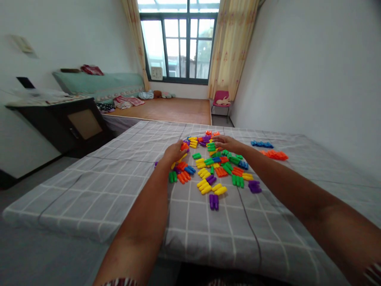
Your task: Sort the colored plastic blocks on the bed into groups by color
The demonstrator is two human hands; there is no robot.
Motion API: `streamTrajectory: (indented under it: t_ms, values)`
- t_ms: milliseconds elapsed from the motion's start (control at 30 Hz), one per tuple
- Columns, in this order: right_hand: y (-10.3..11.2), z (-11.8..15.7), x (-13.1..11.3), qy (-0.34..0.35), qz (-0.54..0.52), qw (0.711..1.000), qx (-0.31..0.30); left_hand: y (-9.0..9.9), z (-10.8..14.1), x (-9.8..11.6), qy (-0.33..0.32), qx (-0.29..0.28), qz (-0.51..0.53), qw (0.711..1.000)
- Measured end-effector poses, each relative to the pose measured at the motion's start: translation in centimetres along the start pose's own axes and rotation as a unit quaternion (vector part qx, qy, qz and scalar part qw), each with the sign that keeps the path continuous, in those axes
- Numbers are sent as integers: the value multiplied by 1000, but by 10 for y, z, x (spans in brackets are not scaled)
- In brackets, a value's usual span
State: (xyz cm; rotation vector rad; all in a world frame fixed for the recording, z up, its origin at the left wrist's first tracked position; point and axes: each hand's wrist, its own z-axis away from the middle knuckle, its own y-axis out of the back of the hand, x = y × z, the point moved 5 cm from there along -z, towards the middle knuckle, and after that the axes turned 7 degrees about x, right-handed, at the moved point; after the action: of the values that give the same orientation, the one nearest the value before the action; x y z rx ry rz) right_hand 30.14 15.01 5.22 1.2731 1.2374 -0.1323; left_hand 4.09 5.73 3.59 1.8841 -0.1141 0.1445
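- At the bottom edge, red-and-white striped cuffs (120, 282) are cut off.
- Colourful finger-shaped plastic pieces (220, 190) lie on grey checked cloth (119, 171).
- Left hand (175, 151) partly hides some; grip: cannot tell.
- Right hand (228, 143) meets green ones, any pinch indistinct.

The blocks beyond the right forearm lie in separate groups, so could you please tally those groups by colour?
Blue group: 1
Orange group: 1
Total: 2 groups
The single blocks within each are too small to count surely.
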Motion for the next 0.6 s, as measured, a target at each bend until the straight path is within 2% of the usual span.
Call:
streamTrajectory:
  t_ms: [67,133,233,367,433,500,600]
  values:
    - [4,-6,1,9,51,999,12,3,2,1,26,6,-6,1000]
    - [6,-10,7,-5,151,988,41,4,3,3,37,3,-14,999]
    - [-10,-7,11,7,241,970,42,0,4,5,38,-17,-19,999]
    - [-52,10,-7,124,231,965,-13,-7,4,7,11,-29,-22,999]
    - [-64,19,-19,167,208,963,-37,-8,3,6,11,-25,-25,999]
    - [-66,26,-25,181,184,965,-55,-9,2,5,11,-20,-25,999]
    - [-50,27,-19,147,180,970,-67,-10,0,5,-5,-15,-17,1000]
